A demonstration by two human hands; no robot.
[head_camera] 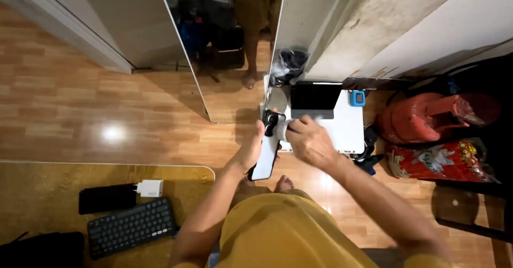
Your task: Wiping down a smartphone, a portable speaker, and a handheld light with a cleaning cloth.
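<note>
I have both hands up over the wooden floor (80, 102), well clear of any support. My left hand (255, 146) is wrapped around the lower part of a white phone-like slab (265, 158) that hangs upright from it, with a black clamp or mount (271, 121) at its top end. My right hand (307, 140) is curled shut over something pale just beside that clamp; I cannot tell what it pinches, since the fingers hide it.

The risk I judge greatest is a drop: the slab is held only by its edges, and any twist from the right hand at the clamp could lever it out of the left, straight onto the floor or my bare foot (284, 183) below. The white box (344, 123) against the wall lies just beyond and could be knocked too.

Counted: one white slab, one clamp, one white box carrying one dark tablet-like panel (315, 98), one small blue gadget (357, 98). On the yellow-topped surface (48, 188) near its right edge: one grey keyboard (131, 227), one black phone (107, 198), one white charger (150, 188). By the right wall: one red canister (422, 117), one red patterned bag (435, 161).
</note>
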